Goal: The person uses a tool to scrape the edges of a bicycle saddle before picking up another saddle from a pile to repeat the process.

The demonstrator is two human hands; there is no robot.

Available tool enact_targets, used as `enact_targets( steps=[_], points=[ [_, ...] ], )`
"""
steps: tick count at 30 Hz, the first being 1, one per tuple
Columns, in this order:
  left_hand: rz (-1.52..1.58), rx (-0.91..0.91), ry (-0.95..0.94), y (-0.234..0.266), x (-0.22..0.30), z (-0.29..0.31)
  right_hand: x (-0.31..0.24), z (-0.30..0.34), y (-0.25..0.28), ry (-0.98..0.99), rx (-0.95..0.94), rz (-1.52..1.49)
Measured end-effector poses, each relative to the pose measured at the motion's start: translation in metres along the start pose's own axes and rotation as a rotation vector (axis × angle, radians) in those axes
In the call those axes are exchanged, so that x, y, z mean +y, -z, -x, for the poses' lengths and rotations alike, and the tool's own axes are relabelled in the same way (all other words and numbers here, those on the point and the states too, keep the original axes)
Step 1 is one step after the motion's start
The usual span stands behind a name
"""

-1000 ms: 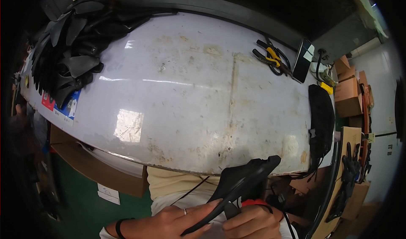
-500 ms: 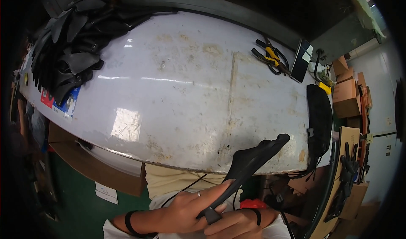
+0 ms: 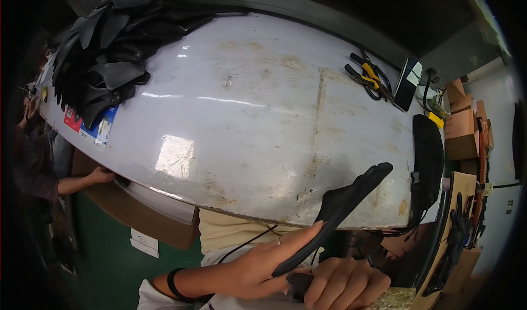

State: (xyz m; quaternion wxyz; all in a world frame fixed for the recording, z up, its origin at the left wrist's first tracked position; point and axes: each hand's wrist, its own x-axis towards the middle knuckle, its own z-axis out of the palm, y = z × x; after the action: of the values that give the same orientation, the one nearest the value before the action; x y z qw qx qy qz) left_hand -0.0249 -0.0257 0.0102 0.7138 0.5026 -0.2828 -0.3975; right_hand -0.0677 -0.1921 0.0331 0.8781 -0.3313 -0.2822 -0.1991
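A long black moulded piece (image 3: 343, 207), flared in the middle and narrow at its far end, slants up and right over the table's front edge. My left hand (image 3: 258, 263) grips its near end, index finger stretched along its side. My right hand (image 3: 348, 282) is closed in a fist right beside that end. The fist is around a tool with a dark, blunt end (image 3: 300, 283) and a yellowish, tape-wrapped handle (image 3: 396, 299); its kind I cannot make out. Similar black pieces lie in a pile (image 3: 104, 63) at the far left of the table.
On the white table (image 3: 236, 140) lie yellow-and-black pliers (image 3: 366, 77), a phone (image 3: 407, 82) and a black pouch (image 3: 427, 164) at the right. A co-worker's hand (image 3: 100, 175) reaches to a cardboard box (image 3: 137, 211) below the left edge. Cartons (image 3: 462, 134) stand at the right.
The view has shifted, and the black piece sits further right and slightly higher. My right fist has come up, showing the taped handle. A co-worker's arm has come in at the left box.
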Motion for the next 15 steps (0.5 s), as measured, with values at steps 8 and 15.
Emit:
enact_targets(
  steps=[8,15],
  points=[
    [-0.158,-0.037,-0.103,-0.004,-0.009,-0.002,0.009,-0.012,-0.009,-0.099,-0.012,0.173],
    [-0.011,0.075,0.044,-0.008,0.000,0.012,0.011,-0.015,0.025,-0.092,-0.137,-0.114]
  ],
)
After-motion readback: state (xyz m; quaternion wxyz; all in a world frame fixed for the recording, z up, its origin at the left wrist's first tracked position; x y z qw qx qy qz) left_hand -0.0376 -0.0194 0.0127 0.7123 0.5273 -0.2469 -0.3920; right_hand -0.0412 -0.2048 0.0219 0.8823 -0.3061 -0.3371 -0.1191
